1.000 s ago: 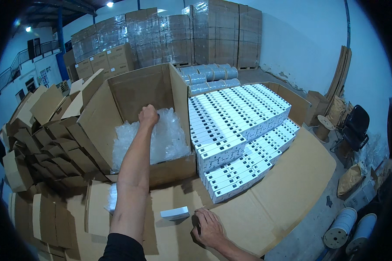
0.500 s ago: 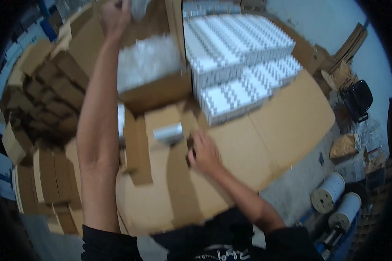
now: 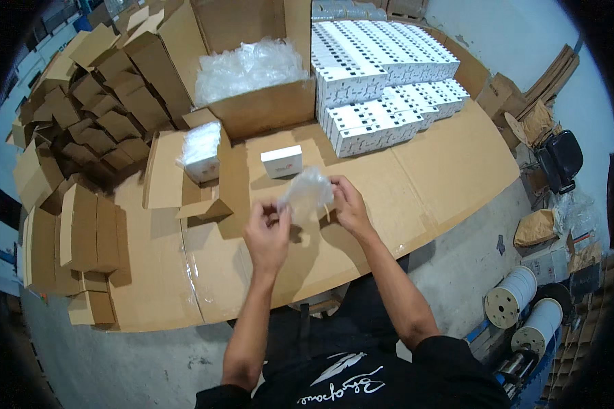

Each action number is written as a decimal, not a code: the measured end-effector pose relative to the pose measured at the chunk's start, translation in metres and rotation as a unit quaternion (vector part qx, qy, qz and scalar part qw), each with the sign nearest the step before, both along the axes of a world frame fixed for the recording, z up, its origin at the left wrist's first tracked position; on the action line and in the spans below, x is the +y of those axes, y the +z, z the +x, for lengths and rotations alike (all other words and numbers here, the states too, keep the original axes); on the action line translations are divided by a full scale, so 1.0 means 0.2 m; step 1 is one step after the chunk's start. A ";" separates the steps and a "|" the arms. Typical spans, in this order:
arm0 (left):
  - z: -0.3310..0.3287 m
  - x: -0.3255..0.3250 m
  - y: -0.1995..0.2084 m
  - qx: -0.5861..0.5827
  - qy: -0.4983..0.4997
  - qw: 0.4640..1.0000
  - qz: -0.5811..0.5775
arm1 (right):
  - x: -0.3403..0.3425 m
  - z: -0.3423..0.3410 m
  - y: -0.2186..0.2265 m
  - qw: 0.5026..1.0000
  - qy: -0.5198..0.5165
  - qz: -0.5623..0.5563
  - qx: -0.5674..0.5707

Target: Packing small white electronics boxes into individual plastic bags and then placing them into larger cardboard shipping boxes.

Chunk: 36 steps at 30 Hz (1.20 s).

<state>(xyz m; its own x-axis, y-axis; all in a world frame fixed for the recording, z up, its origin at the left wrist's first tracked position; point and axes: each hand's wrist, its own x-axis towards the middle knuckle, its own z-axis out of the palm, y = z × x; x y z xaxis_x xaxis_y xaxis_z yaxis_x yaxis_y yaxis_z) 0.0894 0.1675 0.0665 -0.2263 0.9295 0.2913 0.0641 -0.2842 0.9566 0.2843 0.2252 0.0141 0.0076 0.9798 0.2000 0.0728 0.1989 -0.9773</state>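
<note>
Above the middle of the cardboard-covered table, a crumpled clear plastic bag is stretched between my two hands. My left hand pinches its left side, and the fingers of my right hand grip its right side. Just beyond the bag, a small white box stands on the cardboard. To the left, an open brown carton contains several white boxes in clear plastic. Behind these, a large open carton holds a heap of clear plastic bags.
Tall stacks of white boxes stand at the back right. Many open brown cartons are piled on the left. Past the table's right edge are a black chair and white cable spools on the floor.
My left hand has come back from the large carton with a clear plastic bag. My right hand has lifted off the table area and now also grips the bag. The view has shifted.
</note>
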 end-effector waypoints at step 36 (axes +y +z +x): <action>-0.09 0.07 -0.13 -0.052 -0.040 0.992 -0.109 | -0.13 -0.08 0.10 0.993 0.077 -0.087 0.002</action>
